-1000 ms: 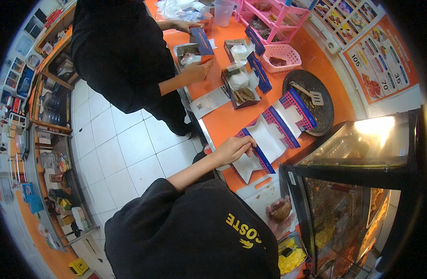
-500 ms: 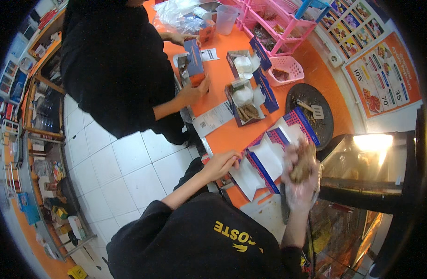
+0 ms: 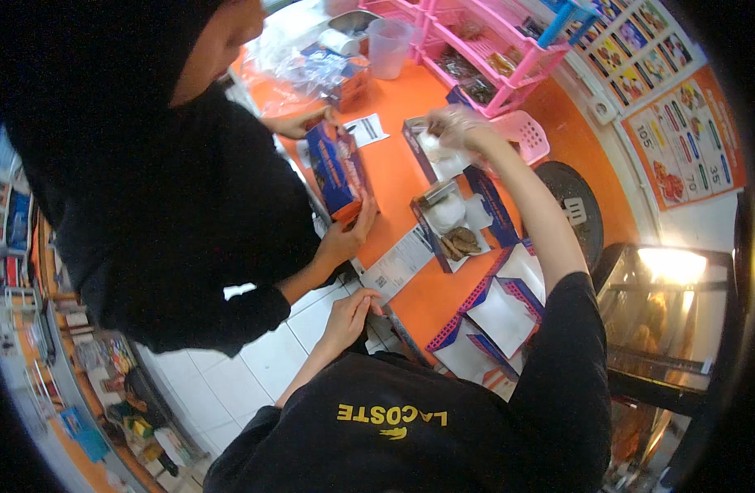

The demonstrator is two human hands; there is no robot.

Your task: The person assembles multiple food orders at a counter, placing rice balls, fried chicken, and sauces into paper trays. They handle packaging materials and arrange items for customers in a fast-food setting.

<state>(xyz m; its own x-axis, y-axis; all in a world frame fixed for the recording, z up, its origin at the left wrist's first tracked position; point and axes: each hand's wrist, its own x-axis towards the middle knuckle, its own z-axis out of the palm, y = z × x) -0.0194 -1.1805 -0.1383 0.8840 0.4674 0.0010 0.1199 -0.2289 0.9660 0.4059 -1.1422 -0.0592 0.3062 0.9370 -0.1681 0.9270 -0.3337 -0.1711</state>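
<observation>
My right hand, in a clear plastic glove, reaches over the far open takeaway box. Its fingers are closed around brown food pieces, mostly hidden by the glove. White rice lies in that box under the hand. Beside it, the nearer open box holds a white mound of rice and brown pieces of what looks like sliced meat. My left hand hovers by the table's front edge, fingers curled together with nothing visible in them.
Unfilled open cartons lie at the near right. Left of me a co-worker holds a blue and orange box. A round dark griddle with a spatula, a pink basket, pink racks and a lit display case line the right.
My right hand has swung from above the near cartons to the far box, carrying the brown pieces. My left hand has drawn back from the cartons. The co-worker has turned their box.
</observation>
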